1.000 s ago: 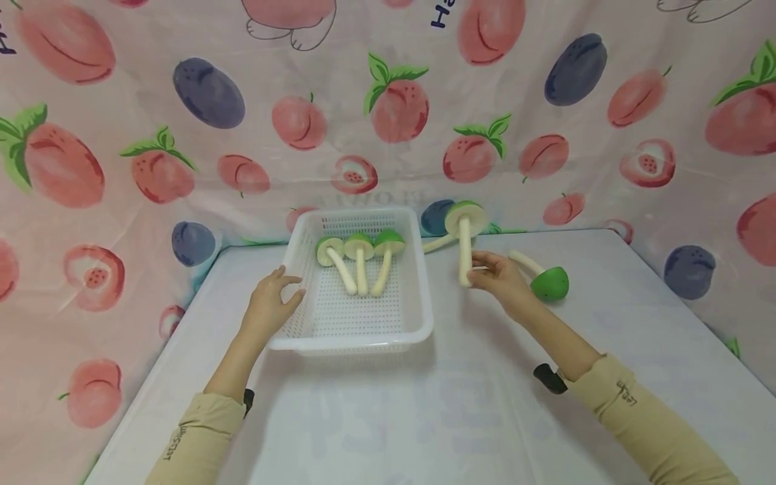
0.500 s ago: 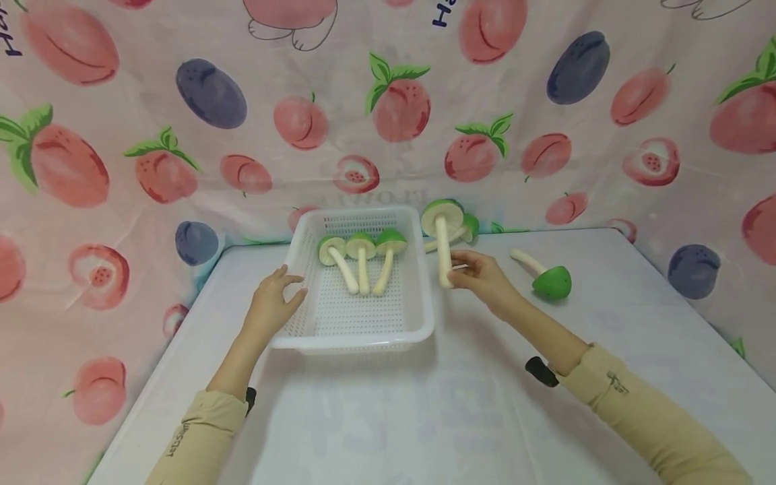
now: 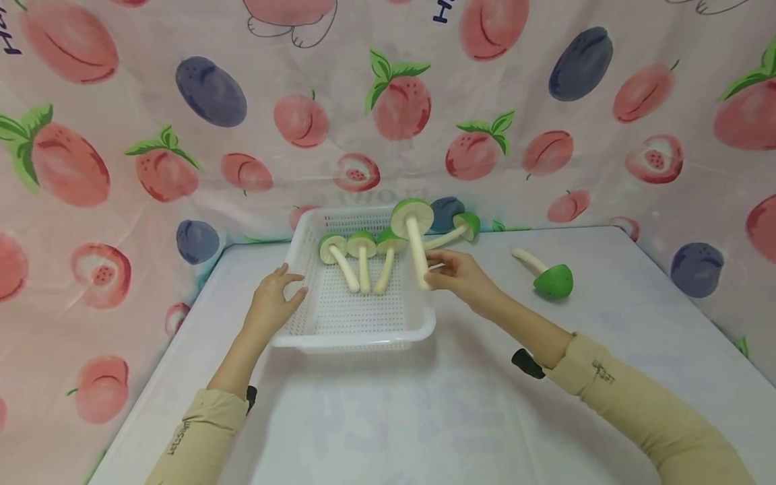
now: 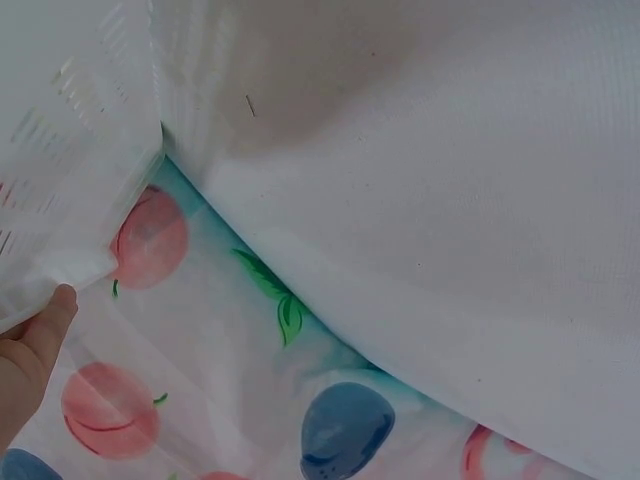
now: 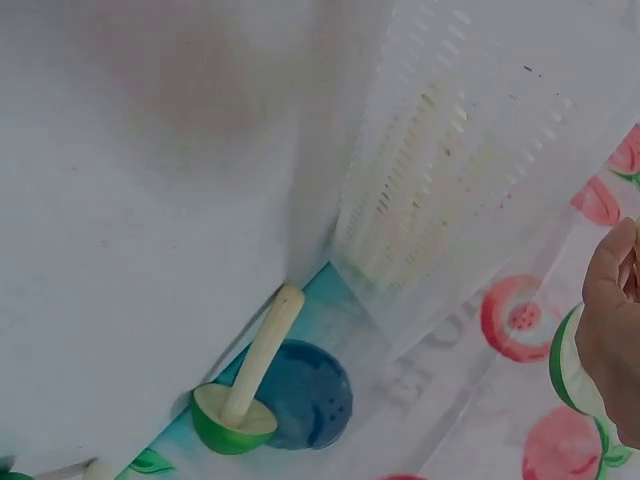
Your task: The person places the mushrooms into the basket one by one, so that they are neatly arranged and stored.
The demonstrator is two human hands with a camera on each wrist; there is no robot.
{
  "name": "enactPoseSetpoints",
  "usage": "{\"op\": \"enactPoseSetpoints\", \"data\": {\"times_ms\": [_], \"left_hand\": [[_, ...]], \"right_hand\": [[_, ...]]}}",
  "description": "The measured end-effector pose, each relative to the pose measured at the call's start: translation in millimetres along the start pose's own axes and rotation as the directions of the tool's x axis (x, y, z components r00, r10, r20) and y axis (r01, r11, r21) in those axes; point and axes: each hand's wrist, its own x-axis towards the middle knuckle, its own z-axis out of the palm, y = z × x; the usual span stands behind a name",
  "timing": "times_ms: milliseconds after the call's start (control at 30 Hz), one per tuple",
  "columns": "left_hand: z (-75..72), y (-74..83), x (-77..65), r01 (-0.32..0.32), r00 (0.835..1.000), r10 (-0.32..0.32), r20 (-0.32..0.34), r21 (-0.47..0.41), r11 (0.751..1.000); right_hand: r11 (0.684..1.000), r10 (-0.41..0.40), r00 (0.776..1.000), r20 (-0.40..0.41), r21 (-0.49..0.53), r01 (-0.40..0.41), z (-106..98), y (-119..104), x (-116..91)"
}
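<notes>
My right hand (image 3: 463,279) pinches the lower stem of a green-capped toy mushroom (image 3: 414,232), cap upward, above the right rim of a white perforated plastic basket (image 3: 354,341). In the right wrist view, that hand (image 5: 610,340) partly hides the held mushroom's cap (image 5: 570,365). Three similar mushrooms (image 3: 363,266) lie side by side inside the basket, stems toward me; the held one partly covers the rightmost cap. At the basket's left side, my left hand (image 3: 273,303) holds the rim, with thumb and index finger over the inside. The left wrist view shows a fingertip (image 4: 62,300) against the rim.
Behind the basket's right side, one mushroom (image 3: 465,225) lies by the back cloth. Another mushroom (image 3: 553,281) rests on the white table (image 3: 388,417) farther right. A fruit-print cloth (image 3: 261,81) hangs behind and beside the table.
My right hand has carried the mushroom leftward from beside the basket to above its right rim, uncovering the mushroom at the back. My left hand and the basket have stayed in place.
</notes>
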Motion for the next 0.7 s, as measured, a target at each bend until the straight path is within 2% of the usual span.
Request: {"op": "enactPoseSetpoints", "data": {"times_ms": [233, 567, 700], "left_hand": [[-0.9, 1.6, -2.7, -0.044, 0.998, 0.044, -0.041, -0.018, 0.999], [-0.5, -1.9, -0.1, -0.011, 1.000, 0.011, -0.003, -0.009, 1.000], [-0.8, -0.4, -0.3, -0.006, 1.000, 0.006, 0.000, -0.006, 1.000]], "right_hand": [[0.993, 0.085, 0.996, 0.024, 0.082, -0.086, 15, -5, 11], [0.990, 0.138, 0.986, 0.094, -0.029, -0.136, 36, -15, 32], [0.990, 0.140, 0.978, 0.153, -0.055, -0.133, 41, -21, 42]]}}
